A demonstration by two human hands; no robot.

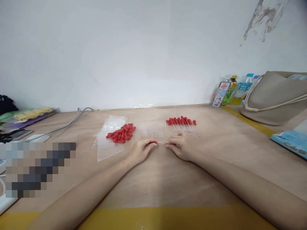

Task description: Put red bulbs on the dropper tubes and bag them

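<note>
While both hands meet low over the brown tabletop [163, 185], the surroundings read as follows, from the left. Far side: yellow pieces [33, 114] in clear wrapping, then a grey cable [69, 123] looping toward the wall. A pixelated patch hides whatever lies nearer on that side. Next, a clear plastic bag [106, 153] lying flat, with a loose heap of red bulbs [122, 134] partly on it.

Left hand [142, 150]: thumb and fingers pinched on a single red bulb, the held bulb [155, 142], only its end showing. Just behind, clear tubes [151, 129] lie side by side in a row, too faint to count. From the held bulb a slim tube [161, 143] runs across the gap to the right hand [180, 147], whose fingertips grip its other end. Hands near each other, not touching.

Beyond the right hand, a row of bulb-topped tubes [182, 120], red ends toward the wall. Farther right, a carton [220, 95] with bottles beside it, and a beige drawstring bag [275, 95].

Step in hand, as I judge it: seating bulb on tube; how deep it sits, cannot tell. The next move seems to call for a straight, gentle push, tube kept in line, since sideways force could snap it.
</note>
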